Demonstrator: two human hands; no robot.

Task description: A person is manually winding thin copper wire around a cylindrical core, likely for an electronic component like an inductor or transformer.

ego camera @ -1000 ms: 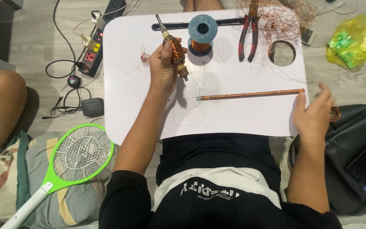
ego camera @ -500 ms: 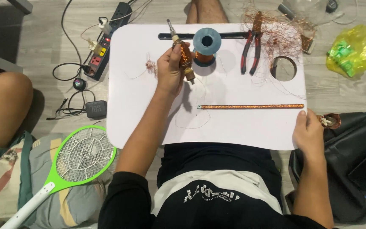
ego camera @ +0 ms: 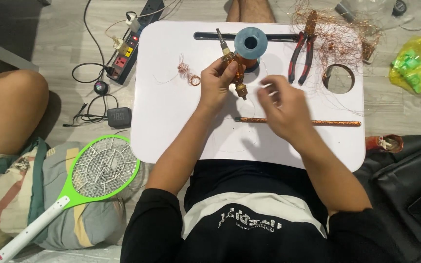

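My left hand (ego camera: 216,84) grips a copper-wound coil on a metal shaft (ego camera: 232,68), held upright over the white lap table (ego camera: 171,122). My right hand (ego camera: 281,107) hovers just right of the coil, blurred, fingers loosely curled with nothing clearly in them. A long copper-wrapped rod (ego camera: 313,122) lies on the table, partly under my right hand. A blue wire spool (ego camera: 251,44) stands behind the coil. A small loop of copper wire (ego camera: 189,74) lies left of my left hand.
Red-handled pliers (ego camera: 300,56) and a tangle of copper wire (ego camera: 339,31) lie at the table's back right, by a round cup hole (ego camera: 338,79). On the floor are a power strip (ego camera: 132,39), a green racket-shaped zapper (ego camera: 93,175), a yellow bag (ego camera: 417,61) and a black bag (ego camera: 410,190). Another person's knee (ego camera: 10,107) is at left.
My right hand has left the table's right edge and moved up and left to the coil. The view has tilted down slightly.
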